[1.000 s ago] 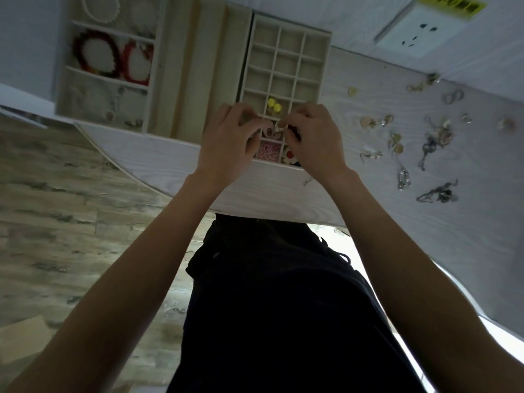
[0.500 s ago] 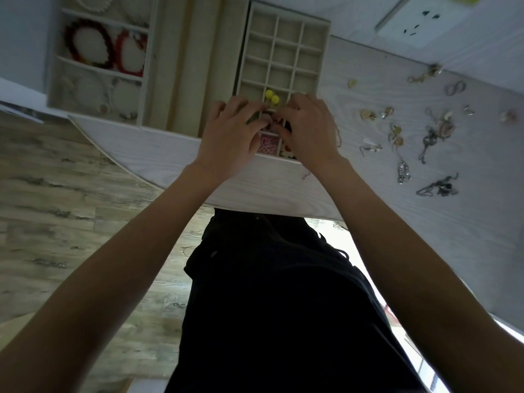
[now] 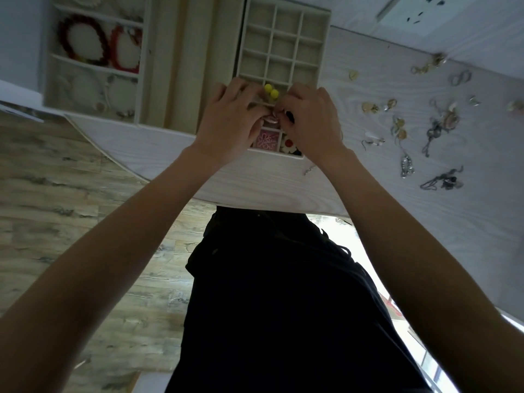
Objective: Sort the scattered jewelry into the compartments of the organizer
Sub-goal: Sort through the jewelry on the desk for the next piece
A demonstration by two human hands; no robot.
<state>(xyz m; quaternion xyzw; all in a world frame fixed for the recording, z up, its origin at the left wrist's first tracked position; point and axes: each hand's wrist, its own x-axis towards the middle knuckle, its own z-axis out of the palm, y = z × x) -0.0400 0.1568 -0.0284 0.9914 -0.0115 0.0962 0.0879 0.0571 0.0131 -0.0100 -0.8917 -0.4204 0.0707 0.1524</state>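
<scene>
Over the beige gridded organizer tray [image 3: 284, 43], I'm seeing left hand [image 3: 226, 120] and right hand [image 3: 312, 120] both pinching a small pinkish jewelry piece [image 3: 271, 119], fingers curled together.

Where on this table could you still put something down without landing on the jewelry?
The bare tabletop strip between the gridded organizer and the near edge. Right of the organizer, the scattered jewelry crowds it.

Two yellow beads [image 3: 270, 90] are showing in the beige organizer [image 3: 283, 38], red bracelets [image 3: 99, 49] are lying alongside, and pale wood grain is streaking the worktop [image 3: 283, 182].
</scene>
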